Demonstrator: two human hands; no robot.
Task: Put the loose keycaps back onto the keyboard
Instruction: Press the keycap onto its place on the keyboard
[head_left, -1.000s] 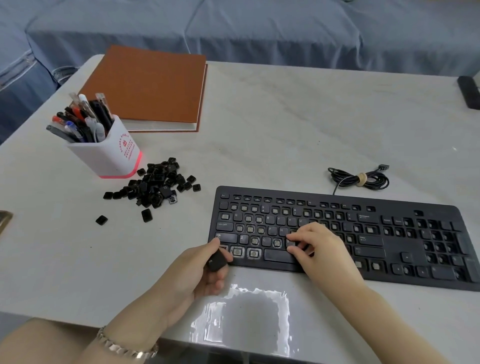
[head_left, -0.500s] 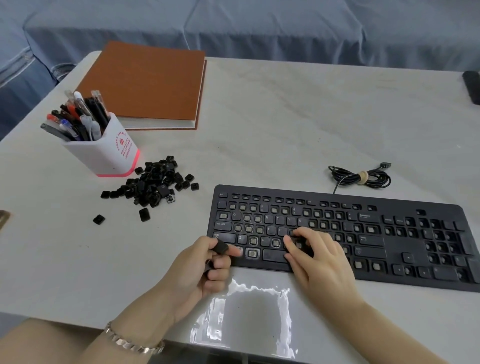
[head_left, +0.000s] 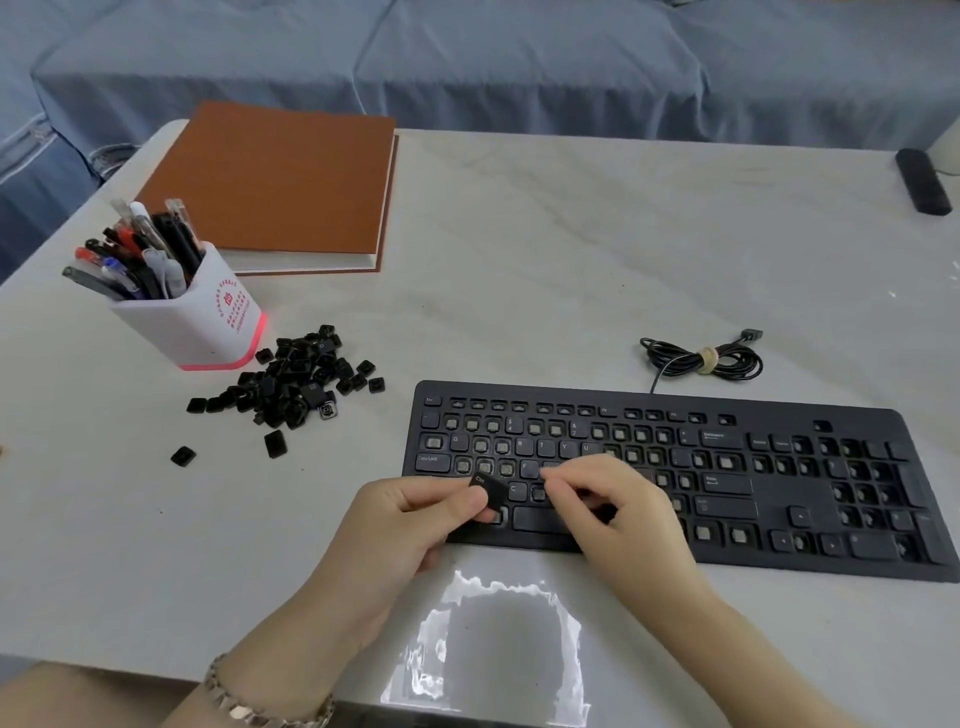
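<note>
A black keyboard (head_left: 779, 488) lies across the table's near right, with many bare switch sockets among its seated keys. My left hand (head_left: 410, 525) pinches a black Ctrl keycap (head_left: 488, 488) between thumb and forefinger, over the keyboard's lower left corner. My right hand (head_left: 608, 509) hovers over the bottom rows just right of that keycap, fingers curled, fingertips close to the cap; whether it holds anything is hidden. A heap of loose black keycaps (head_left: 296, 379) sits on the table left of the keyboard, with two stray caps (head_left: 228, 449) nearer me.
A white pen holder (head_left: 202, 312) full of pens stands left of the heap. Behind it lies a brown book (head_left: 280, 182). The keyboard's coiled cable (head_left: 701, 358) rests beyond the keyboard. A black object (head_left: 922, 179) sits at the far right edge. A glossy patch (head_left: 493, 639) lies near the front edge.
My left hand has lifted the keycap up and right, from beside the keyboard's corner to over its lower left keys. My right hand has eased off the keys and curled toward the cap.
</note>
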